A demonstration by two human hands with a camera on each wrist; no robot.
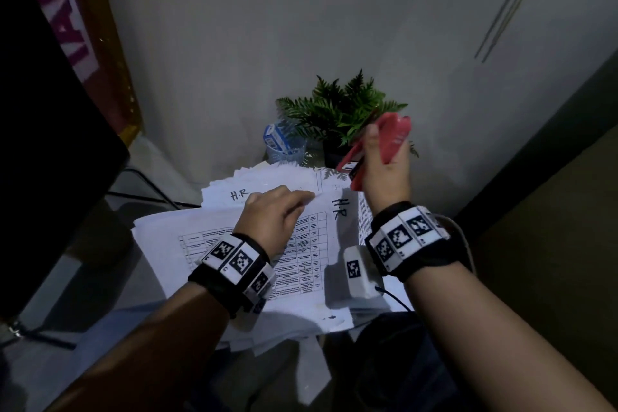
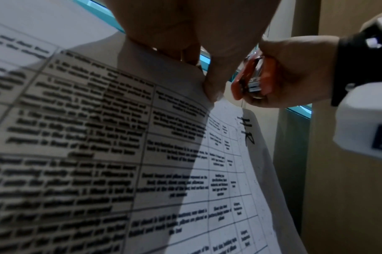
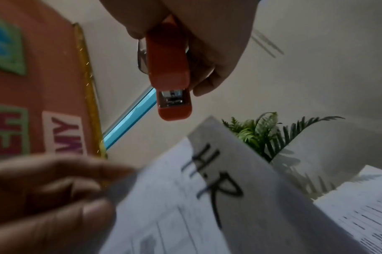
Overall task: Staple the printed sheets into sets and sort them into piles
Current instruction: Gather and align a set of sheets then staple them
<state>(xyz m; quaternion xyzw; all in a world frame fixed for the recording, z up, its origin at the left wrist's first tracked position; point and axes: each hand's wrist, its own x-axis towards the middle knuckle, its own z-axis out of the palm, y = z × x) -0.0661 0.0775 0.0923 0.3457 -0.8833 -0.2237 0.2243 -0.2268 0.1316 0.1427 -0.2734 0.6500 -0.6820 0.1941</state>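
Observation:
My left hand pinches the top edge of a printed sheet set marked "H.R", a page with a table of text, and lifts it off the papers below. The left wrist view shows the fingertips gripping that edge of the sheet set. My right hand holds a red stapler raised just right of the lifted corner, its mouth pointing down toward the sheets. In the right wrist view the stapler hangs above the "H.R" corner of the sheet set. Another pile marked "H.R" lies behind.
A potted fern and a blue mesh cup holding a small box stand at the back by the wall. More printed sheets lie to the right. A dark monitor fills the left side.

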